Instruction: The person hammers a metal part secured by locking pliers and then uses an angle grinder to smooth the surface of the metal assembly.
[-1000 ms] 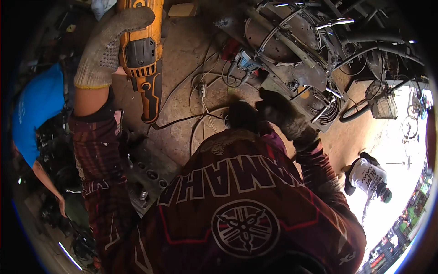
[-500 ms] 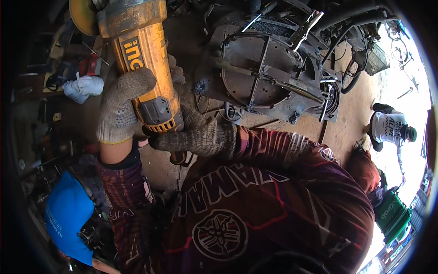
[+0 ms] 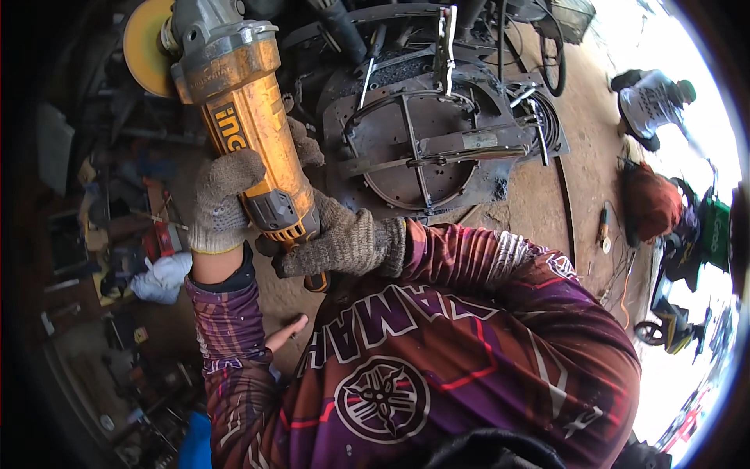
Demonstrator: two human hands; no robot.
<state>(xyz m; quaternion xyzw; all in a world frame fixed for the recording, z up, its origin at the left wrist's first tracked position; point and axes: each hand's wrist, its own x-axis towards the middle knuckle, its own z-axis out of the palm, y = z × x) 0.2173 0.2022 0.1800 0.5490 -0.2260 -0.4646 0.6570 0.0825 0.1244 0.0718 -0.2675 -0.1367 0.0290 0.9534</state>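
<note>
A yellow angle grinder with a grey metal head is held up in front of me, its yellow disc at the upper left. Grey knit work gloves cover both hands. My left hand is closed around the grinder's body, thumb on top, with gloved fingertips showing on the body's far right side. Around the rear end my right hand is closed, its fingers partly hidden beneath the tool. A dark and orange end piece shows below that hand. The disc touches nothing that I can see.
Ahead lies a dark metal plate bearing a round frame with crossbars and locking pliers. A crouching person is at the right, near a red-brown bundle. Another power tool lies on the floor. White cloth sits left.
The view has shifted, and the plate with its frame now sits further left. The grinder stays in both hands, slightly lower in view. The blue shape at the left has mostly left the picture.
</note>
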